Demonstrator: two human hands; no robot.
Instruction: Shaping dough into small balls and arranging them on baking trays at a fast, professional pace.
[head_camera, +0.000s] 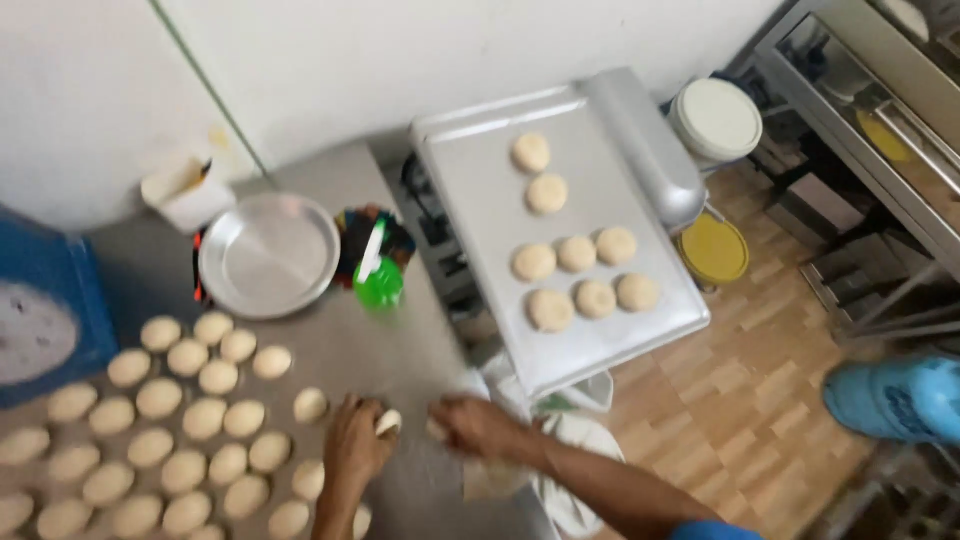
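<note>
Left fingers: the left hand (355, 440) curls its fingers shut over a small dough ball (388, 422), palm cupped on it as one cups dough to round it against the table.
Right fingers: the right hand (475, 425) closes on a second dough piece (436, 430), only a pale edge showing, so I cannot tell how tightly.
Where the dough is: both pieces sit low on the steel table (400, 350), between the two hands, near its front edge.
Rows of balls: rounded dough balls (185, 420) lie in close ranks left of the left hand, apart enough not to stick.
Baking tray: the tray (480, 170) stands just right of the table, within reach, with eight flattened rounds (575, 255) spaced out.
Further off: a round metal pan (268, 255) and green bottle (378, 280) stand behind the hands.
</note>
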